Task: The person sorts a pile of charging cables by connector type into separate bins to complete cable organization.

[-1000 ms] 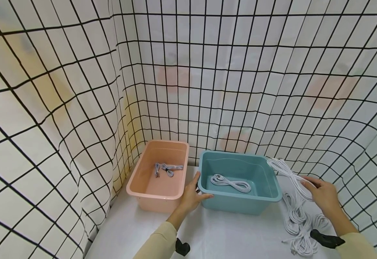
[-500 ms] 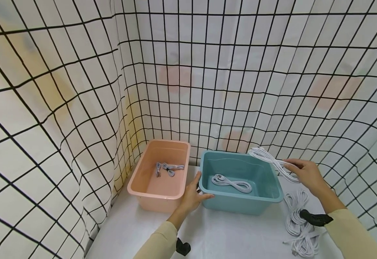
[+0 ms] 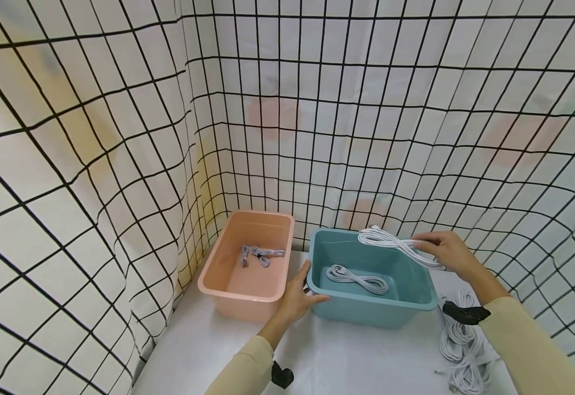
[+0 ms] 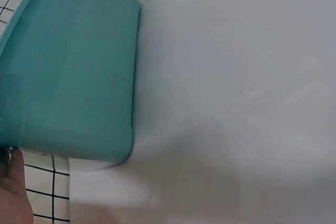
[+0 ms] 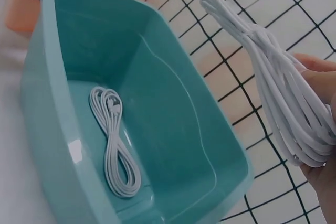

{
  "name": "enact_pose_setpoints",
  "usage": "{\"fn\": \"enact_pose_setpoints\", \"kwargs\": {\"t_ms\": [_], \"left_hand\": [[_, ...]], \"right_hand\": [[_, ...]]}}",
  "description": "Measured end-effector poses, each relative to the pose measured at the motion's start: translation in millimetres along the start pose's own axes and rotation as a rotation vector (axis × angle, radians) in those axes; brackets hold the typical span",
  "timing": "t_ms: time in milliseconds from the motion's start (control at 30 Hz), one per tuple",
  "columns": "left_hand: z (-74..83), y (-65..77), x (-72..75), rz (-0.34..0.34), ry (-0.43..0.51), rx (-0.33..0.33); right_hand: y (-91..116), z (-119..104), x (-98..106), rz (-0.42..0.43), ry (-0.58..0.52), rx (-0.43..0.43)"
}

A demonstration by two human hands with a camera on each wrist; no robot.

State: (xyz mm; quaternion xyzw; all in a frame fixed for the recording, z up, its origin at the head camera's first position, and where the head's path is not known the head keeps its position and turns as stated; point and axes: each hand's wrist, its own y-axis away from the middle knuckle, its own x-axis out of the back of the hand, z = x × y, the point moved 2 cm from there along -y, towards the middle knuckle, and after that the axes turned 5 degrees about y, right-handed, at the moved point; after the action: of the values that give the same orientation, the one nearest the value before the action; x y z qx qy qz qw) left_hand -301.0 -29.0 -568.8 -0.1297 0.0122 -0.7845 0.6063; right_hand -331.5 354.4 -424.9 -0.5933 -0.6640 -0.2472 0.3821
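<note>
My right hand pinches a bundled white cable over the right back part of the teal bin. The cable is coiled into long loops and drawn in near its middle, as the right wrist view shows. Inside the bin lies another white cable bundle, on the floor of it. My left hand rests at the bin's left front corner, thumb along the front wall and fingers stretched along the left side. Part of that hand shows beside the bin's wall in the left wrist view.
A peach bin stands close to the left, holding small grey cable bundles. Several white cables lie piled on the white table at the right, partly behind my right forearm. Black wire mesh encloses the back and sides.
My right hand has carried the white cable bundle up and left from above the pile to over the teal bin. The left hand has kept its place at the bin's corner.
</note>
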Motion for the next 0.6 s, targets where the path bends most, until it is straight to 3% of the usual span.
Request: {"fn": "enact_pose_setpoints", "kwargs": {"t_ms": [333,467,600], "left_hand": [[-1.9,-1.7,-0.9,0.016,-0.031,-0.006],[-2.2,-2.3,-1.1,0.013,-0.048,-0.007],[-1.1,-2.5,-0.1,0.021,-0.059,-0.012]], "right_hand": [[-32.5,-14.1,-17.0,-0.064,0.0,-0.017],[-39.6,-12.8,-25.8,-0.032,0.044,-0.057],[-40.1,-12.4,-30.0,0.014,0.088,-0.029]]}}
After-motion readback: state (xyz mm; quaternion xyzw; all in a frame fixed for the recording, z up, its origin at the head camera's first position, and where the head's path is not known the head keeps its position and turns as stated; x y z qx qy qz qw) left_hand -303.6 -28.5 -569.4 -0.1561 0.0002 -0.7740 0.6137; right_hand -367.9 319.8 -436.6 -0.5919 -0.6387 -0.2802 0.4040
